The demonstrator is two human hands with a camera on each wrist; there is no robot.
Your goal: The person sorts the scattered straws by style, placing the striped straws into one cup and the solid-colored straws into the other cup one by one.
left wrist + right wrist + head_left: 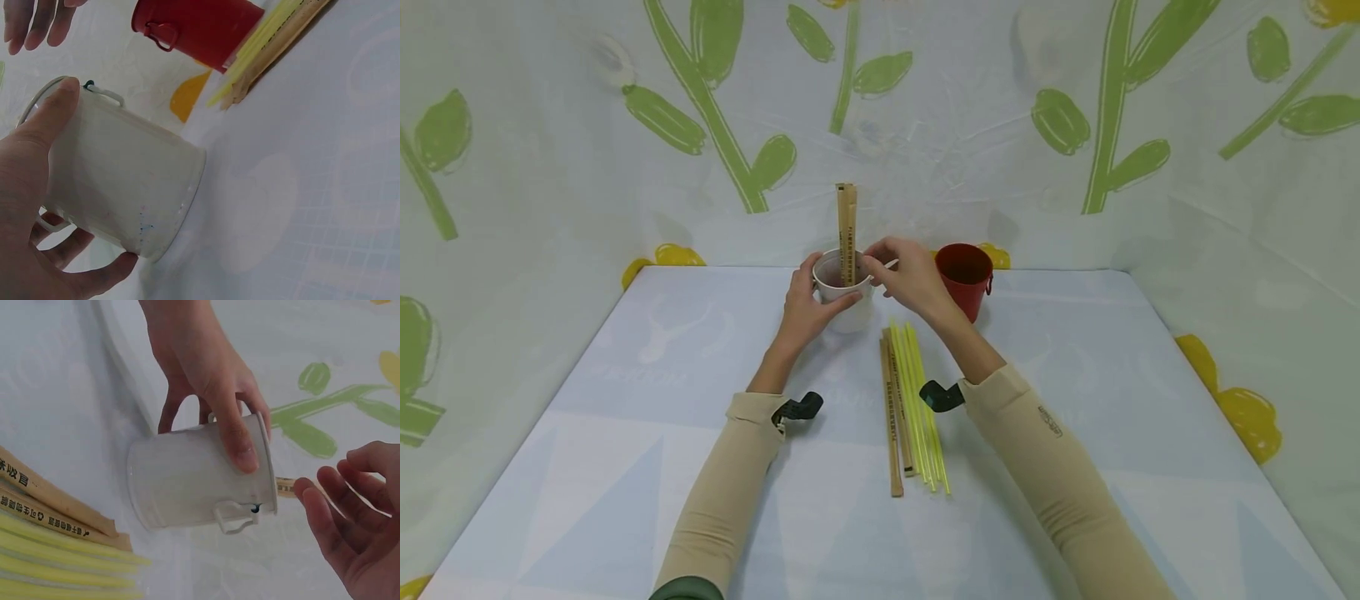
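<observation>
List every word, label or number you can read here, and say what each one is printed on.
Paper-wrapped sticks on the table: dark printed characters along the wrappers, too blurred to read.
Wrapped stick standing in the white bucket: print too small to read.
Right sleeve: a small logo, unreadable.
Red bucket: no text.

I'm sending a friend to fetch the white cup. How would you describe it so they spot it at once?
At the far edge of the table, two cups stand side by side. Take the white cup, left of the red cup: the left hand grips it, and a paper-wrapped stick stands in it.
</observation>
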